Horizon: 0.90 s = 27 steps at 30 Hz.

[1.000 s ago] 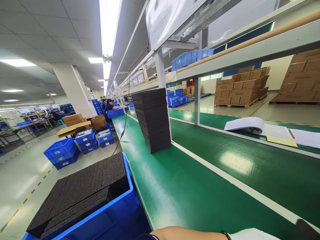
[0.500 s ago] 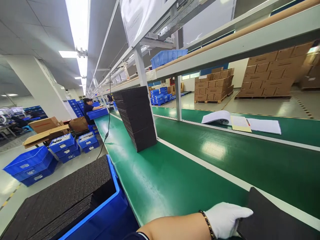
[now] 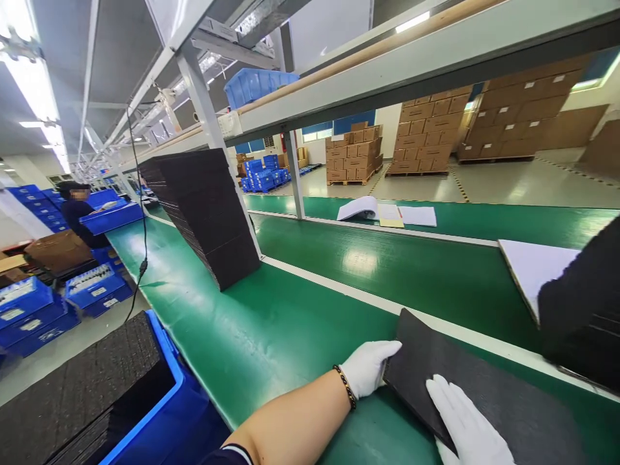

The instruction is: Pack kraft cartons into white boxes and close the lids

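My left hand [image 3: 369, 368], in a white glove with a beaded bracelet at the wrist, grips the left end of a black board [image 3: 465, 374] over the green table. The thumb lies along its edge and the other fingers are mostly hidden underneath. My right hand [image 3: 467, 420], also gloved in white, lays its straight fingers on the board's top face. Its thumb is at the near edge, so the board's edge passes between thumb and fingers. A tall stack of black boards [image 3: 208, 213] leans beside a white post. More black boards [image 3: 97, 381] fill a blue bin at lower left.
The green work surface [image 3: 252, 336] runs away to the left, with a hanging cable [image 3: 144, 239] near its edge. Another dark stack [image 3: 586, 310] stands at right beside white paper [image 3: 537, 265]. An open notebook [image 3: 361, 208] lies beyond. A co-worker [image 3: 77, 210] is at far left.
The view has turned right. My right hand has come into sight on the black board, which shows more fully. My left hand still grips its left end.
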Motion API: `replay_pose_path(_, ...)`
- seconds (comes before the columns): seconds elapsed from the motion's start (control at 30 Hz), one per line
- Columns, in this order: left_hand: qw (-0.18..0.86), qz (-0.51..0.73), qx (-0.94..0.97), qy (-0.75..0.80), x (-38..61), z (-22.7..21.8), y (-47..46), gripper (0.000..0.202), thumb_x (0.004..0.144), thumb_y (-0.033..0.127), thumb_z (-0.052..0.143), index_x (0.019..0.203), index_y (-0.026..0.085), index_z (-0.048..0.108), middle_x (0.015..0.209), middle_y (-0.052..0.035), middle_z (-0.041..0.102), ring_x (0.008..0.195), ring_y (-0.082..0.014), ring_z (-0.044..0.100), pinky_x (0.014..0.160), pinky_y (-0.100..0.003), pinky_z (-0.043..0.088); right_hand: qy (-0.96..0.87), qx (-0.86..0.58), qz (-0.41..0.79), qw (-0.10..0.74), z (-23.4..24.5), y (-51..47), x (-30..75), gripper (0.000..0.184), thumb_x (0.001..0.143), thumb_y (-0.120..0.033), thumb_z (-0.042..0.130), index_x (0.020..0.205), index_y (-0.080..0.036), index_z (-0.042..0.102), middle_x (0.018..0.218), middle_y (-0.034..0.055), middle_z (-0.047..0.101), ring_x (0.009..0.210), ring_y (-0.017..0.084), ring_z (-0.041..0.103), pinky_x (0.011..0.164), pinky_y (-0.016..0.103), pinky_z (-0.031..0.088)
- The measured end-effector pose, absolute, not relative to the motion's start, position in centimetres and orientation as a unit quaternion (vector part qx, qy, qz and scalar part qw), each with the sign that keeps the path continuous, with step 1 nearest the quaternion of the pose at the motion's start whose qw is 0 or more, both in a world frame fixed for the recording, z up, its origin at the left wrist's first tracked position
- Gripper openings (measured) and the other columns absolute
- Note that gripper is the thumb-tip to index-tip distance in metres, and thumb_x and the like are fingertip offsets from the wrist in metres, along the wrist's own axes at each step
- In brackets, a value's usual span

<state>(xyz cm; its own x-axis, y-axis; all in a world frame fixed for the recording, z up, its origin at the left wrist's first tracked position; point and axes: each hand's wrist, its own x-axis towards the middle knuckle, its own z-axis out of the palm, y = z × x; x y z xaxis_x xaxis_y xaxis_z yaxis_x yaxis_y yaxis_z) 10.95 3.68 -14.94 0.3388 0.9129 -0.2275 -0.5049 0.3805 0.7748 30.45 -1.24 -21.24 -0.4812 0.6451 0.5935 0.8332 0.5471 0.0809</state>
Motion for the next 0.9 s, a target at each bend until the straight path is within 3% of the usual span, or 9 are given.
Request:
replay_pose_path(0.17, 0.758, 0.469, 0.312, 0.330, 10.9, -14.6, 3.4, 0.044, 0.058, 0.052, 0.082, 0.081, 0.015, 0.073, 0.104, -0.0113, 0.074, 0.116, -0.0330, 0.059, 0.104, -0.044, 0.037, -0.835, -0.458, -0.193, 0.237, -21.8, -1.3, 30.4, 0.075, 0.081, -0.012, 0.033, 0.154, -0.021, 0.016, 0.140, 0.0057, 0.052, 0.121, 0.025, 0.055, 0.093, 0.038, 0.050)
replay_pose_path(0.4, 0.760, 0.466, 0.314, 0.327, 10.9, -14.4, 3.2, 0.041, 0.061, 0.051, 0.081, 0.082, 0.016, 0.072, 0.101, -0.0100, 0.074, 0.113, -0.0312, 0.061, 0.103, -0.043, 0.037, -0.823, -0.484, -0.164, 0.247, -21.2, -1.8, 29.8, 0.083, 0.078, -0.008, 0.035, 0.154, -0.026, 0.005, 0.149, 0.0019, 0.042, 0.128, 0.024, 0.050, 0.100, 0.037, 0.047)
replay_pose_path(0.73, 0.758, 0.465, 0.320, 0.326, 10.8, -14.6, 3.2, 0.037, 0.064, 0.050, 0.080, 0.082, 0.018, 0.071, 0.098, -0.0091, 0.074, 0.104, -0.0287, 0.064, 0.100, -0.042, 0.039, -0.837, -0.466, -0.155, 0.243, -21.0, -1.7, 30.1, 0.084, 0.079, -0.008, 0.036, 0.153, -0.026, 0.001, 0.151, 0.0015, 0.036, 0.127, 0.024, 0.050, 0.100, 0.036, 0.046)
replay_pose_path(0.9, 0.757, 0.467, 0.320, 0.327, 10.9, -14.0, 3.0, 0.039, 0.063, 0.051, 0.080, 0.079, 0.017, 0.071, 0.096, -0.0094, 0.075, 0.105, -0.0293, 0.064, 0.099, -0.042, 0.041, -0.831, -0.462, -0.191, 0.245, -20.4, -1.9, 29.8, 0.085, 0.078, -0.005, 0.034, 0.154, -0.022, 0.001, 0.147, 0.0046, 0.043, 0.124, 0.024, 0.054, 0.096, 0.035, 0.049)
